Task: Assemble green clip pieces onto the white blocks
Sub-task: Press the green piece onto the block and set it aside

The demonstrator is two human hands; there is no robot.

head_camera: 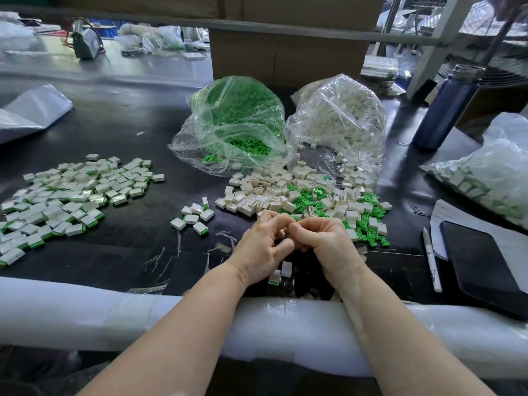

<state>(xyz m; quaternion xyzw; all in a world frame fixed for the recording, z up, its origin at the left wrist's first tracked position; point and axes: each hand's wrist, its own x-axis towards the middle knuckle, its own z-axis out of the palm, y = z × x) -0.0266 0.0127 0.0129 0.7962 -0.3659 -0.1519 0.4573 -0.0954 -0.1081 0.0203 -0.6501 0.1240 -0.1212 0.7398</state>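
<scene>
My left hand (261,247) and my right hand (323,238) meet at the table's front middle, fingers curled together round a small piece that they hide almost wholly. Just beyond them lies a mixed heap of loose white blocks (271,192) and green clips (308,200). Behind the heap an open clear bag of green clips (237,124) stands beside an open clear bag of white blocks (340,115). Blocks fitted with green clips (68,192) spread over the left of the table. A few more (194,215) lie near my left hand, and two (281,274) sit below my wrists.
A dark blue bottle (445,107) stands at the back right. A bag of finished pieces (491,172) lies at the right edge, with a black tablet (483,258), paper and a pen (431,258) in front. White foam padding (114,312) covers the near table edge. A cardboard box (285,58) stands behind the bags.
</scene>
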